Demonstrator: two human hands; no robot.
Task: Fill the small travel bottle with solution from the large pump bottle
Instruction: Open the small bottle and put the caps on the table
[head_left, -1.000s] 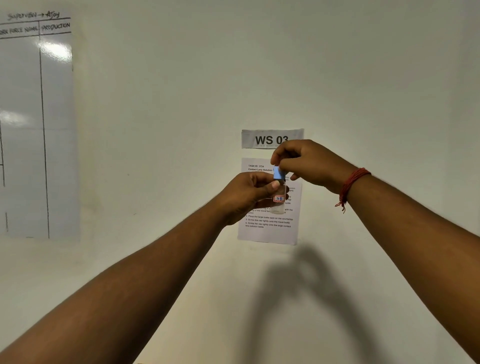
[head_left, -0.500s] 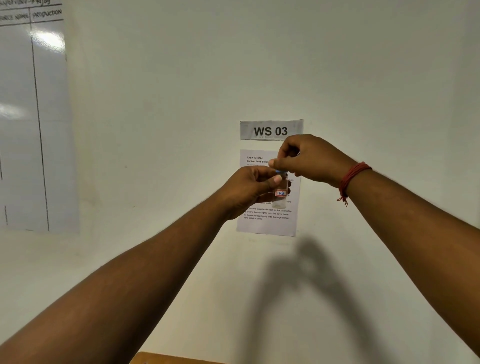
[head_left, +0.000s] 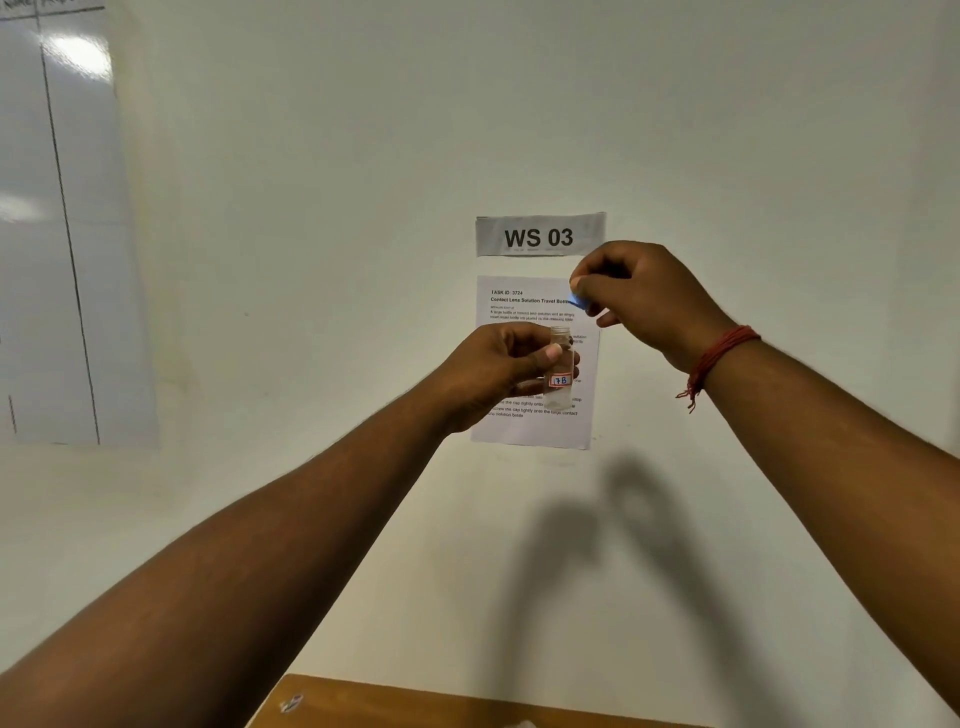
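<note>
Left hand (head_left: 498, 374) grips the clear, uncapped travel bottle (head_left: 560, 371) upright; right hand (head_left: 639, 301), up and to its right, pinches the blue cap (head_left: 577, 301) apart from the bottle mouth. Desk (head_left: 467, 701) edge lies well below both hands.

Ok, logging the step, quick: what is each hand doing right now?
Left hand: grips the small clear bottle, its mouth uncapped.
Right hand: pinches the blue cap, apart from the bottle.

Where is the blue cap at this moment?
In the head view the blue cap is pinched in the right hand, up and right of the open travel bottle held by the left hand.
</note>
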